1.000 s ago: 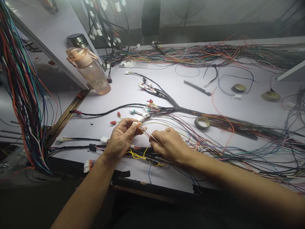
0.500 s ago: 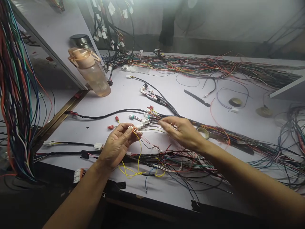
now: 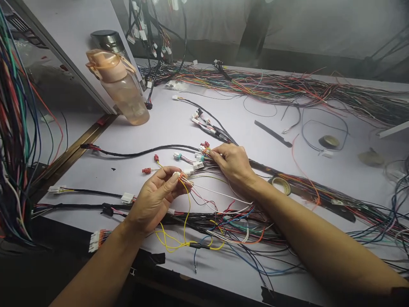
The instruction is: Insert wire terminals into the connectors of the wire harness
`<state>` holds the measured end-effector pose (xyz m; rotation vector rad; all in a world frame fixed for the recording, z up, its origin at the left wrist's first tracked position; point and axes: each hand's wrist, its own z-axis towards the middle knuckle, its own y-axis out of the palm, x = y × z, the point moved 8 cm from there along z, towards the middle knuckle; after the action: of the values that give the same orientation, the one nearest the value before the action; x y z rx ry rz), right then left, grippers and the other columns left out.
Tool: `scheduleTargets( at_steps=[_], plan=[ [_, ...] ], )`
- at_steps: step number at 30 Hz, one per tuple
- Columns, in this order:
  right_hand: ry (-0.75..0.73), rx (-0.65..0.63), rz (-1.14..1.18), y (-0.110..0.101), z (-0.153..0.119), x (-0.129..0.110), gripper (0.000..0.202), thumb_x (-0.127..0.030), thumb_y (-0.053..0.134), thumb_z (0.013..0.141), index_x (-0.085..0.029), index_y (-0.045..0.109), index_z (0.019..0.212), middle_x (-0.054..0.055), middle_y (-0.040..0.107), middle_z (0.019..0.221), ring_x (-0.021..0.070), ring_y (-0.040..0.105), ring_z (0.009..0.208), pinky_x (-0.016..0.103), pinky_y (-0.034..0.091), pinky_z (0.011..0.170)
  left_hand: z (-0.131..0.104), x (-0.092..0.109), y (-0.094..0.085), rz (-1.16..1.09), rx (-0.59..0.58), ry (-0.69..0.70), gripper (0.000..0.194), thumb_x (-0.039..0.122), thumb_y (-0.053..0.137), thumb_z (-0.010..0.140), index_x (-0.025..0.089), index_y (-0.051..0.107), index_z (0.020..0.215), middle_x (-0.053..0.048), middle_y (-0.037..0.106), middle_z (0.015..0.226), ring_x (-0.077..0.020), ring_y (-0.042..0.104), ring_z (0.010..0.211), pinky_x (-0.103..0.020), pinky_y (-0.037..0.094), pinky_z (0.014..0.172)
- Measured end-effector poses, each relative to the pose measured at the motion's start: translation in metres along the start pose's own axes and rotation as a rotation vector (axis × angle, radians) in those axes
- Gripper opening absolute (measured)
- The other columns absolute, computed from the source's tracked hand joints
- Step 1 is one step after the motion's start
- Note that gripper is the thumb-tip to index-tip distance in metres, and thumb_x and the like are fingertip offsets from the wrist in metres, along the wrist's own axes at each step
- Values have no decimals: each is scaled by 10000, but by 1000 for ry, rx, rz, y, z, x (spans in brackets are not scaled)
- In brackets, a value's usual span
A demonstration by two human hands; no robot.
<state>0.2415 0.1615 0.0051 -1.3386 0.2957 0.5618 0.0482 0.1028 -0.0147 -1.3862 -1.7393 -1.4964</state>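
Observation:
My left hand point(image 3: 156, 196) pinches a small white and orange wire connector point(image 3: 177, 175) between thumb and fingers. Yellow, white and pink wires trail from it toward the wiring harness point(image 3: 220, 217) lying along the front of the table. My right hand point(image 3: 231, 164) is closed at another white connector point(image 3: 202, 149), its thumb and fingertips on the wires just behind the housing. Red connectors point(image 3: 205, 144) sit right beside those fingertips. Teal-ended connectors point(image 3: 199, 158) and a white plug point(image 3: 198, 165) lie just below the right hand. Its palm side is hidden.
A peach-lidded water bottle point(image 3: 123, 94) stands at the back left, a dark-lidded one point(image 3: 107, 39) behind it. Loose wires point(image 3: 275, 87) stretch along the back. A tape roll point(image 3: 280, 186) lies by my right forearm, and a dark flat strip point(image 3: 273, 133) lies beyond it.
My right hand has moved left and slightly away from me, to the white connector by the red ones. The left hand still grips its connector. The camera view has shifted slightly.

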Motion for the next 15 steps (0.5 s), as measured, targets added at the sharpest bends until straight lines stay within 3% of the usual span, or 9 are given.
scheduleTargets(
  at_steps=[11, 15],
  plan=[
    [94, -108, -11, 2, 4, 2, 343, -325, 376, 991, -201, 552, 724, 34, 628, 808, 175, 518, 776, 319, 315, 707, 1, 0, -3, 46, 32, -17, 143, 242, 716, 809, 185, 658, 927, -18, 684, 889, -100, 663, 761, -218, 565, 764],
    [-15, -150, -28, 3, 1, -6, 325, -327, 365, 995, -203, 536, 748, 22, 625, 865, 181, 499, 836, 332, 281, 751, 2, 3, 2, 134, 12, 27, 93, 247, 665, 853, 190, 652, 924, -46, 634, 1243, -119, 675, 861, -243, 557, 820]
  ],
)
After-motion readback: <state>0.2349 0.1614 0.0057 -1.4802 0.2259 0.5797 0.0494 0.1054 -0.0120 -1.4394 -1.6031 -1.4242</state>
